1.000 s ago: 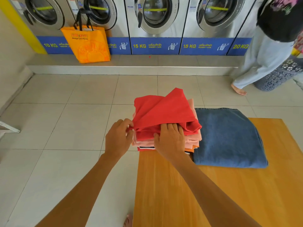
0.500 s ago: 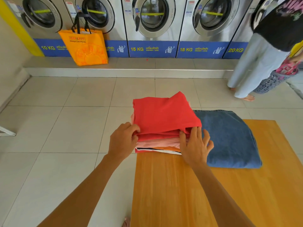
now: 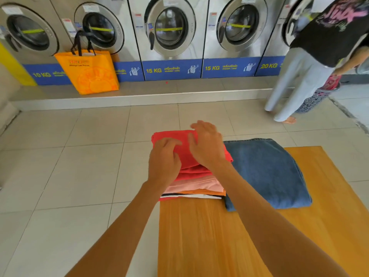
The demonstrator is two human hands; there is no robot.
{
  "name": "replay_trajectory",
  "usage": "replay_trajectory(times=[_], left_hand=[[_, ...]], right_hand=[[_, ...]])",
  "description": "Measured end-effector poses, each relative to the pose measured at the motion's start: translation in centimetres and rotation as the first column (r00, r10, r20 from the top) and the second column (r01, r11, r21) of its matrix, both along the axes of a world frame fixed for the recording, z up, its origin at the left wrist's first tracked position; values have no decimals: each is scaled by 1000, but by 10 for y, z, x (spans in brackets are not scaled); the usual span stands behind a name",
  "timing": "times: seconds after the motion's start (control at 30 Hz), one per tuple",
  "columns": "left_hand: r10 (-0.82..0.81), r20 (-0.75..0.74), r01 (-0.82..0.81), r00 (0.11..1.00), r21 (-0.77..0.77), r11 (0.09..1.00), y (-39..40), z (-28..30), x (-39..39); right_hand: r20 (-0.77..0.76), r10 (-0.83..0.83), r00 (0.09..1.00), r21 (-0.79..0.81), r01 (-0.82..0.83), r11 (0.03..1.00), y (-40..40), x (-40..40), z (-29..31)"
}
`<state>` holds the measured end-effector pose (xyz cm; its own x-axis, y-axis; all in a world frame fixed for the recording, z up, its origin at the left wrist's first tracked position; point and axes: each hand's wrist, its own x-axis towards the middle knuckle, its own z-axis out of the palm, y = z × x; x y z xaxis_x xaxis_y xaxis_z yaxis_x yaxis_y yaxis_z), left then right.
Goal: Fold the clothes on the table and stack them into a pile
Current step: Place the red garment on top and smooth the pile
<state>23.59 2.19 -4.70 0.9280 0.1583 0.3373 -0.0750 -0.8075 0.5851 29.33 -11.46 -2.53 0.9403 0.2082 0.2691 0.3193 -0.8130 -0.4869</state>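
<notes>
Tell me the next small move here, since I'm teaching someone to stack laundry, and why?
Probably press and smooth the red garment flat: both the left hand and right hand rest open on it atop the pile, beside the folded jeans.

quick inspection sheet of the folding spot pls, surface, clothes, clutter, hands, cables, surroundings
surface: wooden table, near part bare
job's things: red garment folded on top of the pile at the table's left far corner; pink, orange and striped layers show below; folded denim lies beside the pile on its right
clutter: nothing seen
grippers: left hand and right hand lie flat on the red garment, fingers spread, gripping nothing
cables: nothing seen
surroundings: tiled floor, row of washing machines, orange bag on the ledge, another person by a basket at right
</notes>
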Motion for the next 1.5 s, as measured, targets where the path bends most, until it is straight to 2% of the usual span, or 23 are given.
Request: replay_trajectory(times=[0.07,0.1,0.17,0.23,0.4,0.53,0.63,0.7,0.77,0.83,0.87,0.93,0.97,1.03,1.17,1.3,1.5], left_hand=[[-17,-38,16,999,-38,999,-12,-3,19],[-19,-103,17,995,-16,1000,-15,-10,25],[27,-282,16,959,150,989,-12,-34,27],[86,-363,15,928,268,963,-4,-62,20],[227,-425,-159,876,189,969,0,-78,26],[267,-445,-161,855,260,952,1,-69,29],[187,-257,-79,948,380,921,-8,-57,35],[56,-177,20,983,400,916,-19,-53,40],[12,-237,93,972,427,899,-29,-59,39],[23,-281,122,960,488,864,-32,-67,36],[27,-288,126,957,497,859,-30,-69,36],[34,-299,118,954,476,871,-28,-70,38],[47,-306,106,951,463,880,-26,-70,40],[84,-320,64,944,427,902,-22,-71,43],[135,-325,-13,936,352,936,-19,-73,46],[219,-333,-128,917,275,953,-17,-75,50],[273,-415,-249,868,112,962,-7,-79,55]], right_hand=[[-146,17,989,-165,-42,985,11,13,-15],[-211,-1,977,-227,-48,973,10,14,-28],[-288,-60,956,-306,-33,951,-5,6,-55],[-285,-112,952,-328,13,945,-21,-8,-76],[-255,-236,938,-273,164,948,-27,-27,-91],[-286,-319,903,-234,257,938,-27,-44,-89],[-328,-325,887,-221,263,939,-25,-53,-84],[-344,-312,885,-86,302,950,-19,-49,-73],[-220,-265,939,61,285,957,-10,-34,-61],[-152,-129,980,148,152,977,-2,-10,-53],[-164,-46,985,127,68,990,0,4,-53],[-240,70,968,-110,-99,989,-2,30,-63],[-290,79,954,-235,-151,960,-4,41,-71],[-361,15,932,-334,-144,932,-12,55,-84],[-448,-162,879,-308,19,951,-26,73,-93],[-521,-242,819,-209,153,966,-40,77,-92],[-407,-276,871,-105,256,961,-46,59,-97]])
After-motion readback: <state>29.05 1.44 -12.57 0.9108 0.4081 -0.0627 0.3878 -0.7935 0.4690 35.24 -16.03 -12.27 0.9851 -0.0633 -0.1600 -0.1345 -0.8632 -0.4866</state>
